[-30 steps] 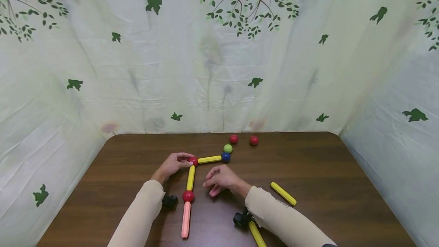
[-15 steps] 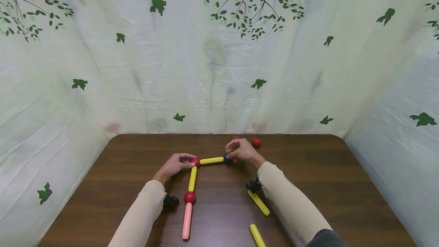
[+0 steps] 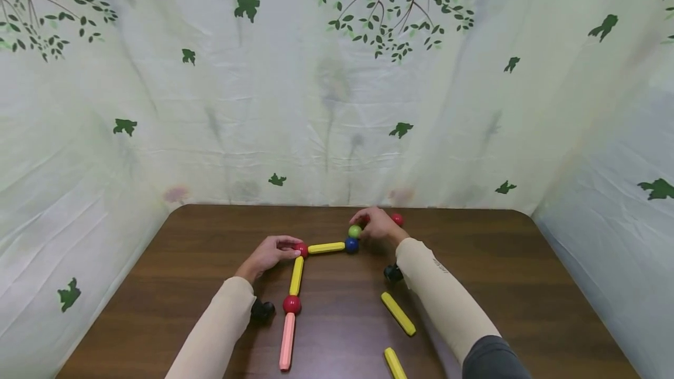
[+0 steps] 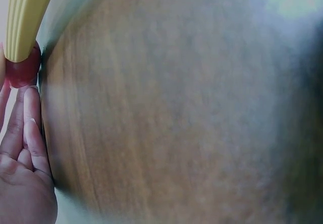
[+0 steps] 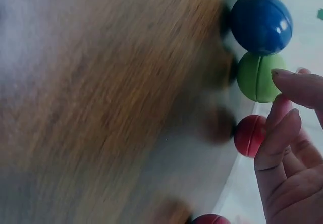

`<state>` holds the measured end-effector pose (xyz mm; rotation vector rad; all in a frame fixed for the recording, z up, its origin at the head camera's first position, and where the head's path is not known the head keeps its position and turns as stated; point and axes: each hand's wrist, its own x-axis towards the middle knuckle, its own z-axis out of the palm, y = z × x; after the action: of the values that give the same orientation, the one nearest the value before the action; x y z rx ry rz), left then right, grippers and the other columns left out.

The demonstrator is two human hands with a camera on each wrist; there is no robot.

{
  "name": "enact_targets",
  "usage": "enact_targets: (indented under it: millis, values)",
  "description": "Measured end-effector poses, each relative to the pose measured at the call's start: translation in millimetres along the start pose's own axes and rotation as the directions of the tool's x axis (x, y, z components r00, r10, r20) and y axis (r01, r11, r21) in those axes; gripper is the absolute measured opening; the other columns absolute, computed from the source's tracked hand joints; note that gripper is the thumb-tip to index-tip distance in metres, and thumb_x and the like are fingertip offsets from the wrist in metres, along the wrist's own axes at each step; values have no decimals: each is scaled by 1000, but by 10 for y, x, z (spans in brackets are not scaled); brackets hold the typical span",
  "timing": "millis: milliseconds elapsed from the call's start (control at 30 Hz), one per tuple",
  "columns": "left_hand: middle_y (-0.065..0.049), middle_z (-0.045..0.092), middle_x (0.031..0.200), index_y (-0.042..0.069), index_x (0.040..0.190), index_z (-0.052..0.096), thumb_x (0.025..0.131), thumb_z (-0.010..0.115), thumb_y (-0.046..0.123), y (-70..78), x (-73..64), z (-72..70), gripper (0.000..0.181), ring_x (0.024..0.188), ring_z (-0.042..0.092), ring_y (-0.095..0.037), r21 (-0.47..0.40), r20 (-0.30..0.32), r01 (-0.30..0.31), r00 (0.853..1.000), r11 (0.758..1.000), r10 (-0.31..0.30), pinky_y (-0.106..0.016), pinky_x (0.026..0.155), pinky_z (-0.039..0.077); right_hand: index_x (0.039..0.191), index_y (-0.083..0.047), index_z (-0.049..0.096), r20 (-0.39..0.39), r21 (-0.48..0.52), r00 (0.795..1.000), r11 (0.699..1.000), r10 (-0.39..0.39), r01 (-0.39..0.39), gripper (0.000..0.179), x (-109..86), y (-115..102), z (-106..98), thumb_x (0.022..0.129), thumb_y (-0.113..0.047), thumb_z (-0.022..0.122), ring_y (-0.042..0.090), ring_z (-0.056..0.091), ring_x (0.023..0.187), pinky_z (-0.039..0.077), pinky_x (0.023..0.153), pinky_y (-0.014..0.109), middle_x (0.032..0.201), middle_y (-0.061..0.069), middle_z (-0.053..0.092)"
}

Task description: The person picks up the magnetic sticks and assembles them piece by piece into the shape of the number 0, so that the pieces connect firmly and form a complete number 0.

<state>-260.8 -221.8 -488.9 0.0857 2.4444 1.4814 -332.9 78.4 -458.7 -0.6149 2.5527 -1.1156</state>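
Note:
My left hand (image 3: 270, 255) pinches a red ball (image 3: 301, 249), the corner of a chain of sticks and balls on the table. One yellow stick (image 3: 326, 247) runs right from it to a blue ball (image 3: 351, 244); another yellow stick (image 3: 296, 275) leads nearer, to a second red ball (image 3: 292, 304) and a pink stick (image 3: 286, 341). Touching the blue ball is a green ball (image 5: 258, 77). My right hand (image 3: 376, 226) is at the green ball's right, its fingertips over the ball's edge in the right wrist view, fingers loosely bent and not closed round it.
A loose red ball (image 3: 397, 219) lies by the table's far edge; a further red ball (image 5: 250, 135) sits behind my right fingers. Two yellow sticks lie loose, one (image 3: 398, 313) below my right forearm, one (image 3: 395, 364) at the bottom. A leaf-printed cloth (image 3: 337, 104) hangs behind.
My right hand has moved far and right from the middle of the table, over the blue ball, to the green ball. The left hand stays on its red ball.

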Motion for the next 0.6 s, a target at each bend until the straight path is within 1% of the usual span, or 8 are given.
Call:
enact_targets:
  millis: [100, 300, 400, 600]
  values:
    - [-9, 66, 109, 1, 120, 65, 88, 71, 17, -3, -14, -15, 36, 94, 60, -18, -1, 1, -8, 1000, 1000, 8, -40, 92, 48, 103, -5, 72, 18, -36, 1000, 999, -13, 13, 33, 40, -3, 13, 75, 11, 74, 21, 58, 92, 50, 81, 33, 98, 5, 69]
    - [-8, 66, 109, 3, 120, 65, 88, 71, 18, 0, 10, -8, 36, 94, 60, -18, 11, 5, -3, 1000, 1000, 3, -41, 93, 47, 102, -6, 72, 42, -90, 999, 995, -33, 37, 33, 59, 29, 21, 74, 11, 73, 18, 58, 91, 49, 83, 31, 97, 3, 69]
    - [-8, 66, 108, 3, 120, 66, 88, 71, 18, -2, 14, -10, 35, 94, 60, -18, 14, 3, -2, 1000, 1000, 2, -40, 93, 47, 103, -7, 72, 38, -105, 999, 994, -19, 23, 34, 58, 14, 39, 74, 11, 73, 18, 56, 90, 48, 79, 29, 98, 3, 69]
    - [-8, 67, 107, 3, 120, 66, 88, 71, 17, -17, 0, -18, 35, 93, 60, -18, 2, -1, 4, 1000, 1000, -4, -39, 91, 48, 106, -9, 71, 30, -93, 999, 995, 32, -29, 38, 77, 13, 110, 75, 12, 71, 19, 55, 86, 51, 60, 28, 101, 5, 67]
